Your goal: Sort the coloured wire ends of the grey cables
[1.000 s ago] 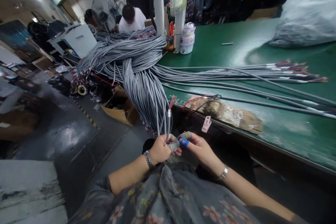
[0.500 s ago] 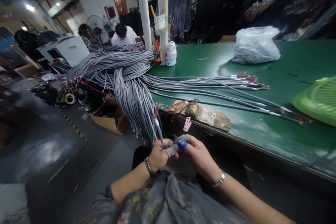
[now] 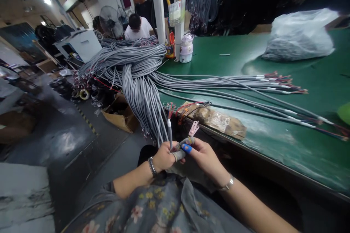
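Below the edge of a green bench (image 3: 287, 143), two hands meet in front of the wearer. The left hand (image 3: 163, 156) is closed around a grey cable (image 3: 170, 137), whose white-sleeved end stands upright, reddish wires (image 3: 171, 110) splayed. The right hand (image 3: 202, 153), blue wrap (image 3: 186, 148) on its thumb, has closed the small gap of half a second ago: its fingertips now touch the left's. Whether they pinch anything cannot be told. That contact suggests both hands are busy at one spot. Just beyond hangs a bundle (image 3: 143, 102) of similar cables.
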A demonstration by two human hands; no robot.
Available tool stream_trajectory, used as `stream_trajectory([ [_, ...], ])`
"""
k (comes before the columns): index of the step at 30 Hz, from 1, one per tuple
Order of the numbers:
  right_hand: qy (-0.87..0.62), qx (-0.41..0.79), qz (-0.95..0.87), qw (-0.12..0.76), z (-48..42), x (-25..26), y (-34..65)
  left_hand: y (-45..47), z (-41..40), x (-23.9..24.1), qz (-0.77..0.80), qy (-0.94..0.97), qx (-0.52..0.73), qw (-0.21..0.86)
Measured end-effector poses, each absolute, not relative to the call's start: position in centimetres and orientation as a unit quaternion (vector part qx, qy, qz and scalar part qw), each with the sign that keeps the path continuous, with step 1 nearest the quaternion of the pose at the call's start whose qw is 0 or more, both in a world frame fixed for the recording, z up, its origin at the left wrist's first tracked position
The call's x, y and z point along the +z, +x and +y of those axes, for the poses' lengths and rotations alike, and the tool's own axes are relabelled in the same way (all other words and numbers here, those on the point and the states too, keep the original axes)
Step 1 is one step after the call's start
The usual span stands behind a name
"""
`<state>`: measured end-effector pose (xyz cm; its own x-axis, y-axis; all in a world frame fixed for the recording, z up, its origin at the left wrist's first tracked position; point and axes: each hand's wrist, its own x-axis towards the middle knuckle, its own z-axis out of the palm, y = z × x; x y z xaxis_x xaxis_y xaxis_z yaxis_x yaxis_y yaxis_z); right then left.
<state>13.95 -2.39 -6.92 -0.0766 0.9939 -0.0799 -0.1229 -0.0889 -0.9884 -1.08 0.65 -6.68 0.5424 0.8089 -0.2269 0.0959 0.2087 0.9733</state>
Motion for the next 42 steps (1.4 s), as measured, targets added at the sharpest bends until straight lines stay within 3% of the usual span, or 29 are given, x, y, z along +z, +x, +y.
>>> stream_trajectory([
  [5, -0.495, 0.542, -0.463, 0.496, -2.4, -7.7, 14.0, -1.6, 1.5, -6.6, 0.393, 0.553, 0.161, 0.717],
  [15, -0.529, 0.549, -0.349, 0.545, -3.0, -9.5, 13.2, -1.0, 0.3, -6.6, 0.453, 0.536, 0.292, 0.650],
  [32, -0.511, 0.542, -0.416, 0.522, -2.5, -8.3, 13.3, -1.4, 0.4, -7.5, 0.455, 0.540, 0.283, 0.649],
  [38, -0.469, 0.609, -0.335, 0.545, -2.7, -8.4, 11.9, -1.3, 0.2, -6.7, 0.462, 0.542, 0.286, 0.640],
  [42, -0.487, 0.585, -0.249, 0.599, -2.9, -9.0, 12.1, -1.3, -0.1, -6.6, 0.466, 0.541, 0.294, 0.636],
])
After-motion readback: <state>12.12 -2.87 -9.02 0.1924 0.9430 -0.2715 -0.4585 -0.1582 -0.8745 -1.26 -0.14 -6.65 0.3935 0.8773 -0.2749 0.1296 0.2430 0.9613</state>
